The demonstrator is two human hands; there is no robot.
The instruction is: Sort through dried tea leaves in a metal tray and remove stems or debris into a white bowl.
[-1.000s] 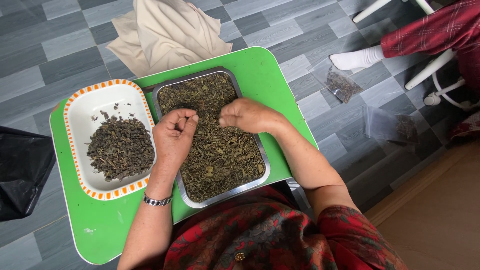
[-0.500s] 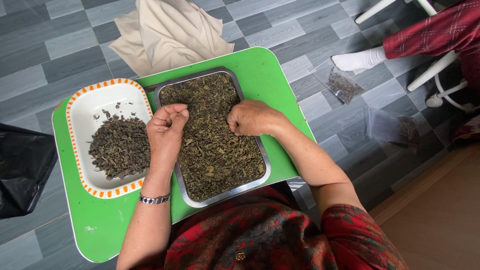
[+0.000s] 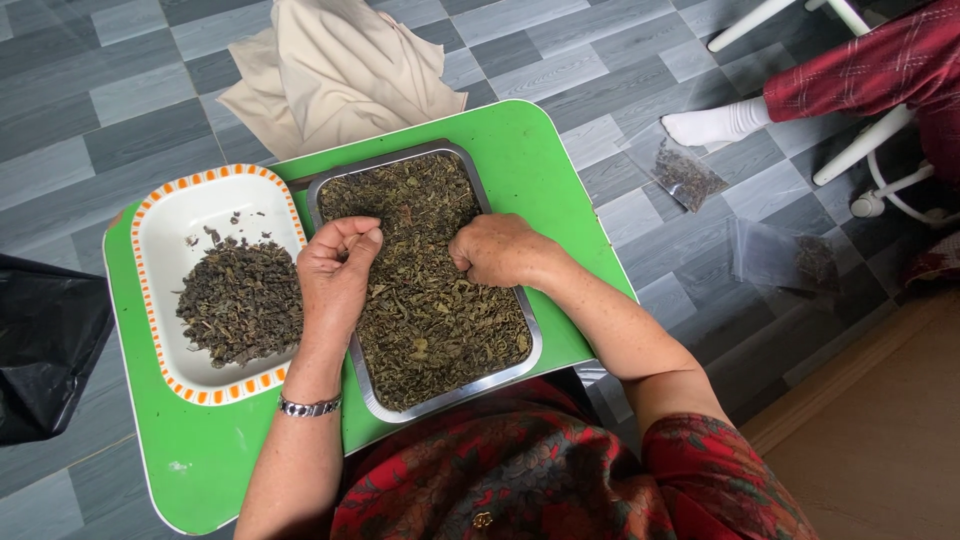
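Observation:
A metal tray [image 3: 524, 358] full of dried green-brown leaves [image 3: 430, 320] sits on a small green table [image 3: 530, 150]. My left hand [image 3: 338, 275] hovers over the tray's left side, fingers curled around a pinch of leaves. Palm down on the leaves in the tray's middle lies my right hand [image 3: 500, 250], its fingers bent. To the left stands a white dish [image 3: 200, 205] with an orange rim, holding a darker pile of sorted leaves [image 3: 240, 300]. A silver bracelet [image 3: 308, 406] circles my left wrist.
A beige cloth [image 3: 335, 70] lies on the grey tiled floor beyond the table. Two clear plastic bags with leaves [image 3: 685, 172] [image 3: 790, 258] lie at the right, near another person's white-socked foot [image 3: 715, 125] and white chair legs. A black bag [image 3: 45, 345] sits at the left.
My left hand has shifted slightly left and toward the tray's edge, closing on leaves. My right hand has stayed on the leaves, moving only a little.

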